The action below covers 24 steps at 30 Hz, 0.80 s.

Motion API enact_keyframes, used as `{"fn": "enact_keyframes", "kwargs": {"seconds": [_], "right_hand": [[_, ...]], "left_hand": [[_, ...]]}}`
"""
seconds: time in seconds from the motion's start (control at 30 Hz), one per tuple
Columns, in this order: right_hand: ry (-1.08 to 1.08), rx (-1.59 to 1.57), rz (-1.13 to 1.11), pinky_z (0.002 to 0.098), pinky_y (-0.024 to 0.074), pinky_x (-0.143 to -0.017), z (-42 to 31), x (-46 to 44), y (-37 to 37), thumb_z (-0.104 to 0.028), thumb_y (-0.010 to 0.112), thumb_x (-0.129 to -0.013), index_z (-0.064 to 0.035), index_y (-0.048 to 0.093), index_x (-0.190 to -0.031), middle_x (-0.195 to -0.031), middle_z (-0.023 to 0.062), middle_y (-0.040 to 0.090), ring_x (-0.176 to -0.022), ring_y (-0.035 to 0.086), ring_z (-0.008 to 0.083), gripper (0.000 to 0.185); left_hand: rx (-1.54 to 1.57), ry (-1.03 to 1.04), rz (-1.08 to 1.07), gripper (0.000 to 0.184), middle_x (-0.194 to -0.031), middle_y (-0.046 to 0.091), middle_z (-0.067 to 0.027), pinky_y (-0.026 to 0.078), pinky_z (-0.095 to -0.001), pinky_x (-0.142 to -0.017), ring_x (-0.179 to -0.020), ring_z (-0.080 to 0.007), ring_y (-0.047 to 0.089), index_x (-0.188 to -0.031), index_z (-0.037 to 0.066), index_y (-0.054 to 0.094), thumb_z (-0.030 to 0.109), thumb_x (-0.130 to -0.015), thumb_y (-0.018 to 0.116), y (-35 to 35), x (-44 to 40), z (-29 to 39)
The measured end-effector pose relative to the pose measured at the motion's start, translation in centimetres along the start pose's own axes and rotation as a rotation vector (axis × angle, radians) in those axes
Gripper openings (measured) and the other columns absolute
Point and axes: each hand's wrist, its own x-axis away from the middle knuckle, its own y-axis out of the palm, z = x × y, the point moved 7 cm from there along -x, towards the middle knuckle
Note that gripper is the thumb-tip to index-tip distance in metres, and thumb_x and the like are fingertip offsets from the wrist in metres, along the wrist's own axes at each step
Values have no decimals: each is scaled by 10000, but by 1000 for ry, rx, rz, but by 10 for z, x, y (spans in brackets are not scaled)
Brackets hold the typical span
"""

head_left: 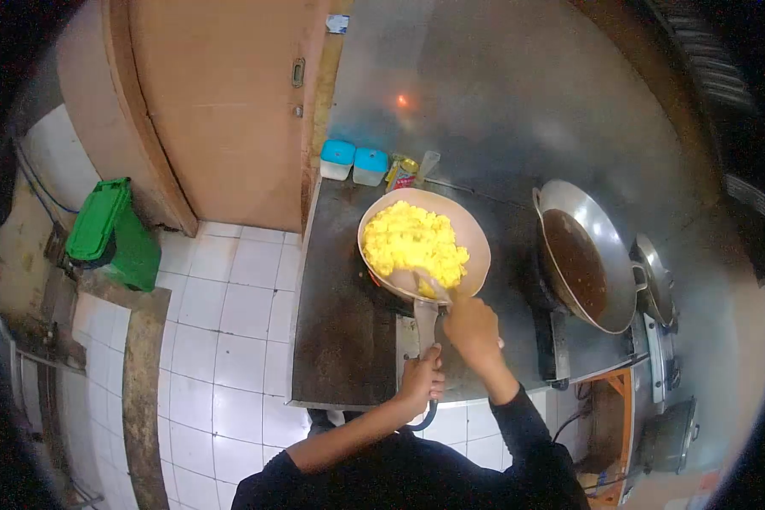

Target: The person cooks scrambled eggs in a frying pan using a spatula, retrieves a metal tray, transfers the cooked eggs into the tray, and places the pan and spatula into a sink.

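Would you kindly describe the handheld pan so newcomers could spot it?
On the dark countertop, left of the wok, is the pan, its handle in the left hand. Its pale interior and yellow food set it apart from the wok of brown liquid.

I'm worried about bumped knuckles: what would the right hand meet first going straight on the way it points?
Likely the pan at its near rim; depth is unclear, so the right hand might pass above to the yellow food.
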Motion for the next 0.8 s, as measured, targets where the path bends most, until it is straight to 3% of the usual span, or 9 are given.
{"fn": "enact_keyframes", "kwargs": {"seconds": [0.03,0.17,0.4,0.47,0.6,0.7,0.8], "right_hand": [[24,-103,72,468,491,-726,2,-5,5,-199,548,-752,-68,626,-981,-829,239,622,-794,611,394,275],[95,-353,117,486,469,-722,35,-19,12,-179,490,-819,-78,616,-1041,-867,243,611,-828,585,418,274],[120,-453,74,462,465,-728,55,-19,15,-154,489,-817,-107,615,-1085,-882,254,596,-863,579,417,300],[153,-477,97,378,463,-716,54,-17,11,-148,533,-809,-76,594,-1112,-849,281,579,-904,594,384,317],[148,-490,108,374,465,-739,53,-18,14,-142,532,-811,-81,599,-1111,-882,274,587,-924,586,383,313],[131,-484,110,386,465,-748,47,-14,9,-138,521,-818,-97,593,-1123,-904,269,591,-927,580,388,316],[129,-377,150,472,474,-699,33,-14,-3,-130,505,-817,-127,566,-1170,-837,245,608,-818,597,400,359]], "left_hand": [[-2,-1,-1,337,-497,254,66,185,-234,-331,-368,-58,220,-702,159,416,430,-837,564,-1,0,0],[18,-5,-37,336,-495,262,67,186,-237,-330,-365,-60,220,-698,164,421,433,-833,571,0,-2,0],[34,-46,-45,339,-497,289,62,188,-244,-325,-366,-64,235,-702,164,432,444,-825,579,-2,-4,-4],[35,-32,-52,353,-504,305,57,199,-237,-331,-371,-65,252,-706,156,431,449,-821,590,-2,-2,-3],[-1,-32,-9,366,-507,318,52,208,-232,-336,-374,-68,276,-712,145,431,451,-819,600,-4,-3,-2],[19,-35,-41,374,-505,318,50,206,-234,-335,-375,-69,283,-710,142,430,457,-816,600,-5,-6,-4],[4,-24,-39,389,-504,314,50,205,-235,-335,-372,-69,275,-700,139,422,466,-810,603,-5,-7,-4]]}}
